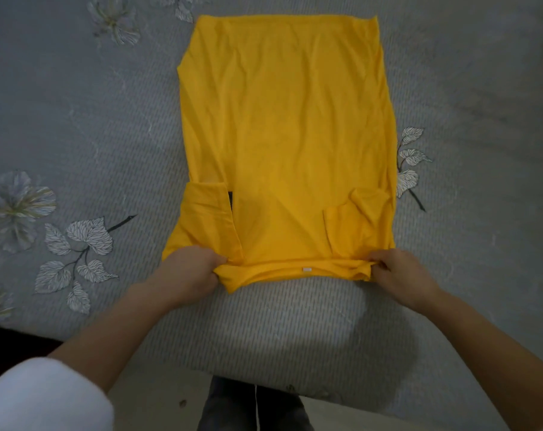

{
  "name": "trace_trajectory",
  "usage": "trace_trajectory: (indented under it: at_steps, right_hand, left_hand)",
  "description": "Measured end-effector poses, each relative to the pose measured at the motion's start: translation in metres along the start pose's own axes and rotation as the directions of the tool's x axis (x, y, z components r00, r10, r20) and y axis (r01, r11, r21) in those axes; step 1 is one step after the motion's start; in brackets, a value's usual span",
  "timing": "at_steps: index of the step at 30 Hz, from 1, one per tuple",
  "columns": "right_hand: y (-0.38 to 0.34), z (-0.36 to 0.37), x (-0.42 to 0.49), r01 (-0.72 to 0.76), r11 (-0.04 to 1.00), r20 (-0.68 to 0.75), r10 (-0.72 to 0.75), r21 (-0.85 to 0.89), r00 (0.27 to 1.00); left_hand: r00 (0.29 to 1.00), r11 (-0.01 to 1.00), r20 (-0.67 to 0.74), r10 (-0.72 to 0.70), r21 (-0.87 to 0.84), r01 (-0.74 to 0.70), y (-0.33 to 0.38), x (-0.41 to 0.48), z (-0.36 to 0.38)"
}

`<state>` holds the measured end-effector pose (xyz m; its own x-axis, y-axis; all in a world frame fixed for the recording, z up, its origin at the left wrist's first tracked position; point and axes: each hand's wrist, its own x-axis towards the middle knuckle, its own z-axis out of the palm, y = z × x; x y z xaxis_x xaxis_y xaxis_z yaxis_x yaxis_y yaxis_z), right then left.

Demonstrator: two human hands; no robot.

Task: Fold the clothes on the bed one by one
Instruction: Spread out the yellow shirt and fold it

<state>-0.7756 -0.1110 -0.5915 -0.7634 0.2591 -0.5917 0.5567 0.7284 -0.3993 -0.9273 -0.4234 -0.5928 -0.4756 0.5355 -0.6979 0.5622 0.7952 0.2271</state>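
A yellow t-shirt (288, 135) lies flat on the bed, back side up, with its collar end toward me and its hem at the far end. Both sleeves are folded inward over the body. A small white label shows at the near collar edge. My left hand (190, 269) grips the near left corner of the shirt at the shoulder. My right hand (399, 272) pinches the near right corner. The near edge is bunched between the two hands.
The bed is covered by a grey sheet (77, 119) printed with flowers and leaves. Its near edge (264, 384) runs just in front of my legs, with light floor below. A dark area lies at the lower left.
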Motion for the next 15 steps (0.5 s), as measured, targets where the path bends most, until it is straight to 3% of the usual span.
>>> trace_trajectory:
  at_steps: [2,5,7,9,10,12,13,15]
  right_hand:
    - [0.000,-0.009,-0.006,-0.062,0.998,0.220,0.063,-0.011,0.973]
    - [-0.003,-0.012,-0.022,-0.176,0.977,0.550,0.215,-0.124,0.807]
    - [-0.007,-0.015,-0.026,-0.220,0.962,0.644,0.272,-0.162,0.715]
    - [-0.007,-0.018,-0.022,-0.157,0.976,0.733,0.215,-0.148,0.646]
    - [-0.008,-0.023,-0.018,-0.198,0.975,0.712,0.212,-0.104,0.670]
    - [-0.008,-0.036,-0.005,-0.174,0.984,0.516,0.135,0.027,0.846]
    - [-0.007,-0.044,0.001,-0.215,0.973,0.414,0.160,0.089,0.896]
    - [-0.006,-0.059,0.019,-0.231,0.964,0.301,0.183,0.132,0.936]
  left_hand:
    - [0.987,0.995,0.154,0.045,-0.093,-0.031,0.004,-0.008,-0.007]
    - [0.878,0.983,0.475,0.061,-0.179,0.029,0.014,-0.026,-0.005]
    - [0.787,0.985,0.612,0.074,-0.166,0.037,0.019,-0.033,-0.001]
    - [0.760,0.985,0.645,0.078,-0.167,0.041,0.017,-0.030,-0.005]
    - [0.768,0.976,0.634,0.085,-0.209,0.064,0.015,-0.027,-0.012]
    - [0.809,0.928,0.583,0.083,-0.341,0.150,0.006,-0.015,-0.031]
    - [0.828,0.891,0.554,0.080,-0.412,0.190,0.001,-0.006,-0.040]
    - [0.868,0.825,0.496,0.012,-0.495,0.272,-0.006,0.010,-0.059]
